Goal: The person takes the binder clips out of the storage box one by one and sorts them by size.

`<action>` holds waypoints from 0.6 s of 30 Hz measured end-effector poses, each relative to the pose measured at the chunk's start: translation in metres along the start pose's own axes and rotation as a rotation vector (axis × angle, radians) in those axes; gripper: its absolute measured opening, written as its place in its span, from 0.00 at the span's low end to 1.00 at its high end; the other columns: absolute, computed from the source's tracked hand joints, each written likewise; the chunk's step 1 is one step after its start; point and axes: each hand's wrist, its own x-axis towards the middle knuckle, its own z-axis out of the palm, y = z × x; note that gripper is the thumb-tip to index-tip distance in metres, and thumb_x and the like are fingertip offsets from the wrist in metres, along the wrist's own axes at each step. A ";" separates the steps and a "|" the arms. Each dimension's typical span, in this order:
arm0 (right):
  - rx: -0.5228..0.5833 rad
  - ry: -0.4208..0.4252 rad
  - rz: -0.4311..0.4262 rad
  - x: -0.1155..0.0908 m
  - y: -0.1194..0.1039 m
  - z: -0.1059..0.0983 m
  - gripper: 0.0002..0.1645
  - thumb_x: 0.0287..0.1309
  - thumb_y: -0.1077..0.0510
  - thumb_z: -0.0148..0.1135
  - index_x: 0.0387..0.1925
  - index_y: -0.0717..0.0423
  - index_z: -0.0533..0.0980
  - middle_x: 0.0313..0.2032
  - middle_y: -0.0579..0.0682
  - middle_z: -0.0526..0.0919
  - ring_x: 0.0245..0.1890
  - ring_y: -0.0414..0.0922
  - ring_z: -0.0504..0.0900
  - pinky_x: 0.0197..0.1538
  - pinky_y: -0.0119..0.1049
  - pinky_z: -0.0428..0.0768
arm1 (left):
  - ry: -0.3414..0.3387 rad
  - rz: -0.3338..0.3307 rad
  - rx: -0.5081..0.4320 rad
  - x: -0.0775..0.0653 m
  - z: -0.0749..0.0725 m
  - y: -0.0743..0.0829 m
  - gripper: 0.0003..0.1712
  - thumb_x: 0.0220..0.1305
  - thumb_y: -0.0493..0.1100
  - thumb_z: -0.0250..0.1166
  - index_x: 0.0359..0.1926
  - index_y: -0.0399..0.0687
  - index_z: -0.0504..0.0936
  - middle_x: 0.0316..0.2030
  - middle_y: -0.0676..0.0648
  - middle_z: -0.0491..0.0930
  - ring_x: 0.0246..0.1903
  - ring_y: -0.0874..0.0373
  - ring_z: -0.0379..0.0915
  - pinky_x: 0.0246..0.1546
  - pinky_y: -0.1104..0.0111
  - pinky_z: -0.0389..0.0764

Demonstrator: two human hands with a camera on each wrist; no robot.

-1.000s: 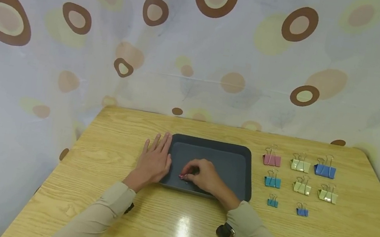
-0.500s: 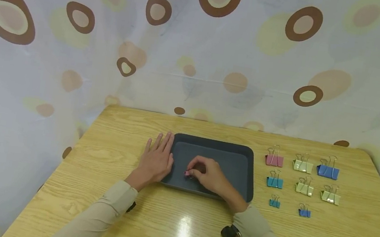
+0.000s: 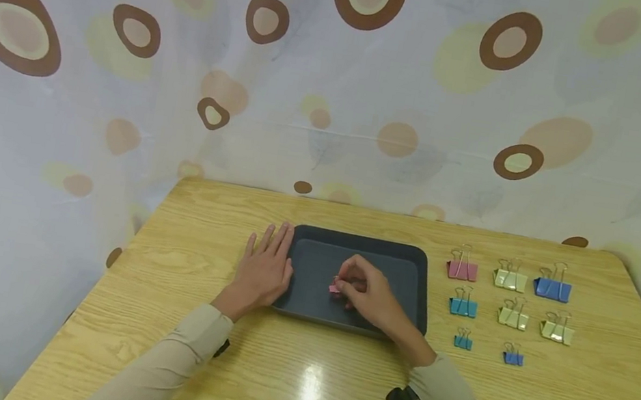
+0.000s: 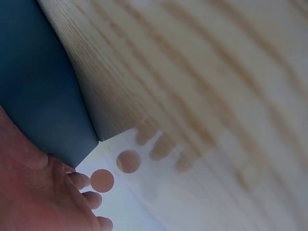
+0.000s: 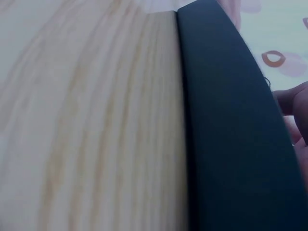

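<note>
My right hand (image 3: 371, 296) pinches a small pink binder clip (image 3: 334, 289) between thumb and fingertips, over the inside of a dark grey tray (image 3: 390, 273). Part of the clip is covered by the fingers. With its fingers straight, my left hand (image 3: 261, 275) rests against the tray's left side. The left wrist view shows that palm (image 4: 33, 197) beside the tray's outer wall (image 4: 43, 82). In the right wrist view the tray's side (image 5: 236, 125) blocks most of the work, and only a bit of the right hand (image 5: 299, 108) shows at the edge.
On the wooden table (image 3: 270, 372), several binder clips stand in rows right of the tray: a larger pink clip (image 3: 462, 271), a large blue clip (image 3: 552, 289), pale yellow ones (image 3: 509, 280), teal ones (image 3: 462, 308) and a small blue clip (image 3: 513, 359). A patterned curtain (image 3: 288, 84) hangs behind.
My right hand has moved rightward and slightly away from me within the tray, carrying the small pink binder clip up from the tray's floor. The left hand stays at the tray's side.
</note>
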 end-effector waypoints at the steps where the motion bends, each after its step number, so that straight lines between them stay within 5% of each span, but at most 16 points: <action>1: -0.001 0.002 -0.004 -0.001 -0.001 -0.001 0.04 0.70 0.68 0.61 0.44 0.63 0.74 0.42 0.60 0.86 0.36 0.55 0.88 0.31 0.41 0.85 | 0.002 0.001 -0.001 0.000 0.000 0.000 0.37 0.82 0.48 0.41 0.83 0.42 0.42 0.82 0.43 0.43 0.80 0.43 0.38 0.75 0.42 0.43; 18: 0.055 -0.067 -0.013 -0.023 -0.011 -0.022 0.14 0.73 0.67 0.56 0.53 0.71 0.80 0.48 0.62 0.86 0.46 0.59 0.87 0.43 0.43 0.87 | -0.001 0.004 -0.005 0.000 0.001 -0.001 0.36 0.82 0.48 0.40 0.83 0.42 0.41 0.82 0.42 0.43 0.80 0.42 0.38 0.75 0.42 0.43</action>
